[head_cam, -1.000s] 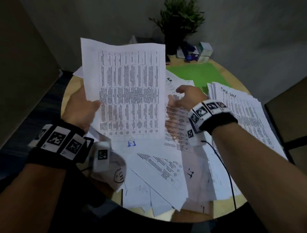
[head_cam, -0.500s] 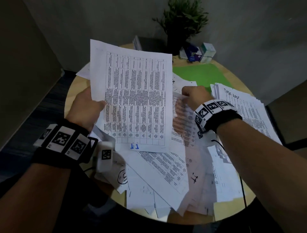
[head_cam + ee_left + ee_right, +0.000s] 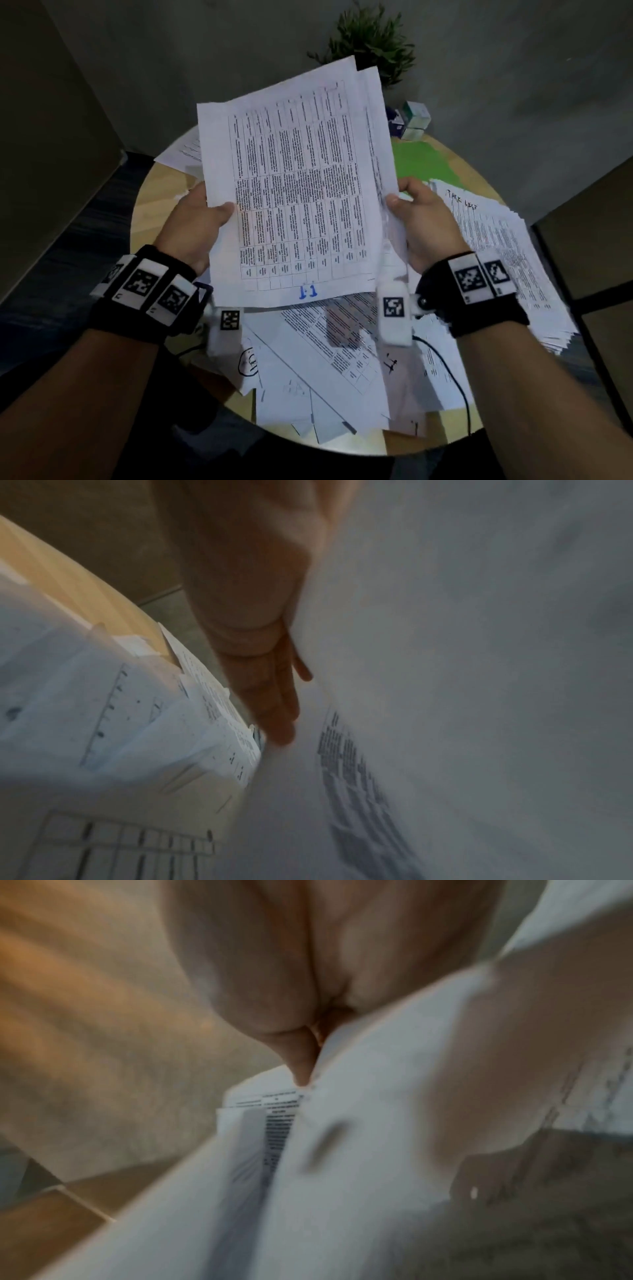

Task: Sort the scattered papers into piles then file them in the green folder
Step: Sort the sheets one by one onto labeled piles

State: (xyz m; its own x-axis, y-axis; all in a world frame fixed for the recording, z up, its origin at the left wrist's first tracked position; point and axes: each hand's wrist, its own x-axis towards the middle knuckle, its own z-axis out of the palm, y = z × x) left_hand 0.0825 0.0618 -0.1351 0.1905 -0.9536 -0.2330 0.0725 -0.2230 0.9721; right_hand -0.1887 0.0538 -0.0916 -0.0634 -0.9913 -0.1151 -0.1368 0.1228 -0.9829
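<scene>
Both hands hold a small sheaf of printed table sheets upright above the round table, the front one marked "1.1" in blue. My left hand pinches its left edge, thumb on the front; its fingers lie flat behind the paper. My right hand grips the right edge, where a second sheet sticks out behind; the right wrist view is blurred. Scattered papers cover the table's near half. A sorted pile headed by handwriting lies at the right. The green folder lies flat behind my right hand, partly hidden.
A potted plant and small boxes stand at the table's far edge. Another sheet lies at the far left. Bare wood of the table shows at the left. A cable trails from my right wrist over the papers.
My right hand took a sheet from the table's middle and brought it up behind the table sheet. Both hands now hold the sheaf, raised and tilted rightward.
</scene>
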